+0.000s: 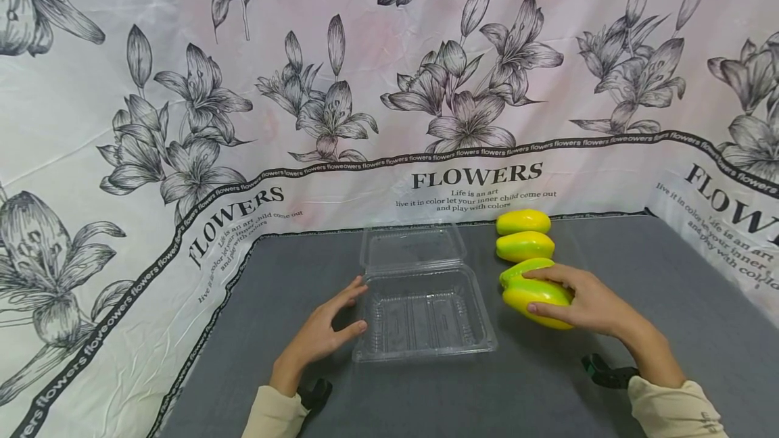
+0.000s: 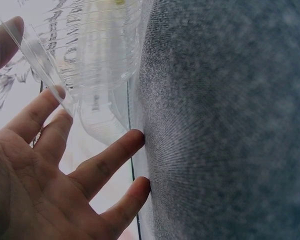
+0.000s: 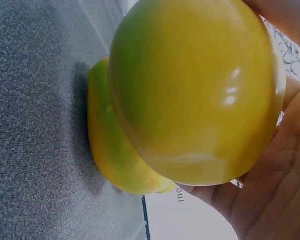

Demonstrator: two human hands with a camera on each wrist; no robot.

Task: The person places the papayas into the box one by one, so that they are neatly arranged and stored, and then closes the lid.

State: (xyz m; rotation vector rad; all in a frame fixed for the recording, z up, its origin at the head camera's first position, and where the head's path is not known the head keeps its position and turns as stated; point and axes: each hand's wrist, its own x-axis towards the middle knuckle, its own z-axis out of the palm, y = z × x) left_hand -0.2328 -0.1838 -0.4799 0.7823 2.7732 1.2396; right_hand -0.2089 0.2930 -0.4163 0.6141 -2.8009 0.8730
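My right hand point(image 1: 584, 299) grips a glossy yellow-green papaya point(image 1: 531, 303), thumb on the near side and fingers over the far side. In the right wrist view this papaya point(image 3: 195, 95) appears raised off the cloth. Just behind it lies another papaya point(image 1: 516, 276), partly hidden by the held one. A clear plastic clamshell box point(image 1: 487, 343) stands in the middle, its lid point(image 1: 414, 245) folded back. At the box's left side is my left hand point(image 1: 322, 330), fingers spread; in the left wrist view its fingertips point(image 2: 60, 92) touch the rim, and nothing shows inside the box.
Two more papayas, a nearer one point(image 1: 525, 246) and a farther one point(image 1: 523, 222), lie in line at the back right. Grey cloth point(image 1: 450, 401) covers the table. A white flower-printed curtain point(image 1: 341, 201) closes off the back and sides.
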